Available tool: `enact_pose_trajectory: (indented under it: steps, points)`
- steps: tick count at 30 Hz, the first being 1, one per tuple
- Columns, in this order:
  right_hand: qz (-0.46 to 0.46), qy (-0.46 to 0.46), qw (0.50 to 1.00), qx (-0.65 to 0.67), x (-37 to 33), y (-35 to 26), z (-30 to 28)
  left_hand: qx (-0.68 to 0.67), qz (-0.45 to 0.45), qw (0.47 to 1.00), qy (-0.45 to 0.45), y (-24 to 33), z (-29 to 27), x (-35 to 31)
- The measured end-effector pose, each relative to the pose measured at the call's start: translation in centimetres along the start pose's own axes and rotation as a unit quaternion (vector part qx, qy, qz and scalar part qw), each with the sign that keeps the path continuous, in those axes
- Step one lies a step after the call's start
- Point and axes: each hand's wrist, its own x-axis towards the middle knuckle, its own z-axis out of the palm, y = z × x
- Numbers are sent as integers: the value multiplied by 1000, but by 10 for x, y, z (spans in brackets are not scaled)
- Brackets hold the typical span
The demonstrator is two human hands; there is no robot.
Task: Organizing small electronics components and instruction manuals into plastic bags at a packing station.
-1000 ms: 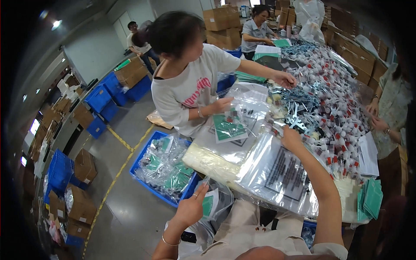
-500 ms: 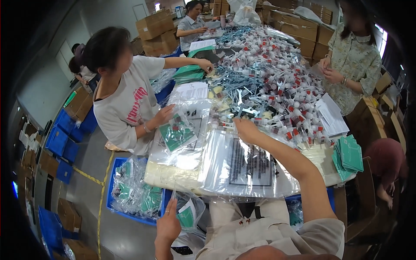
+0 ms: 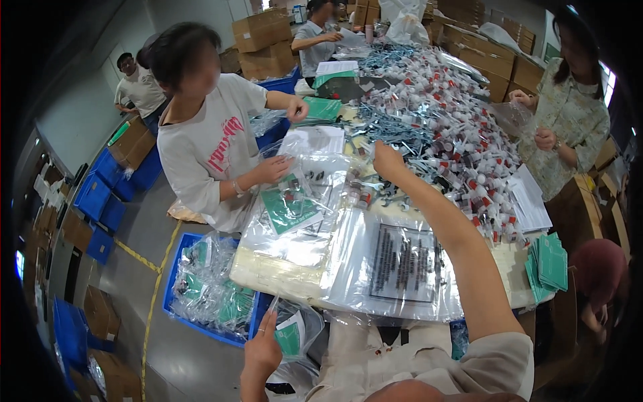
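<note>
Low beside the table's front edge, my left hand [image 3: 262, 352] pinches the rim of a clear plastic bag [image 3: 309, 320] with a green card [image 3: 290, 336] inside. My right hand [image 3: 388, 161] reaches forward to the near left side of a big heap of small white-capped bottles [image 3: 462, 144]. Its fingers are closed; whatever they hold is too small to make out. Just beyond it lie metal wrenches [image 3: 402, 127]. A few loose bottles [image 3: 362, 194] rest to its near left. Under my right forearm is a stack of flat clear bags [image 3: 348, 268].
A co-worker at the left [image 3: 214, 127] handles a bag with a green card [image 3: 288, 208]; another stands at the right [image 3: 566, 120]. Green cards [image 3: 548, 261] and white sheets [image 3: 529, 201] lie at the right. A blue crate [image 3: 175, 268] of filled bags is at the left.
My right hand has moved farther forward over the heap. The left co-worker's reaching hand has drawn back from the heap. The right co-worker's hands have moved apart, holding a clear bag.
</note>
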Motion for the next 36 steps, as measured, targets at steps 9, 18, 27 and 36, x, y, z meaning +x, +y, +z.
enact_pose_trajectory:
  steps: [9,18,27,36]
  points:
    - [44,-8,998,-37,25,-3,31,-43,-8,996,72,-24,12,-15]
    - [31,-94,831,548,-57,-78,-66,-62,-90,992,64,-13,-2,-1]
    - [-54,-421,722,547,-264,-215,-13,-47,-100,993,40,8,3,-9]
    - [122,-671,540,493,-333,-238,82,-145,-31,982,117,36,16,-25]
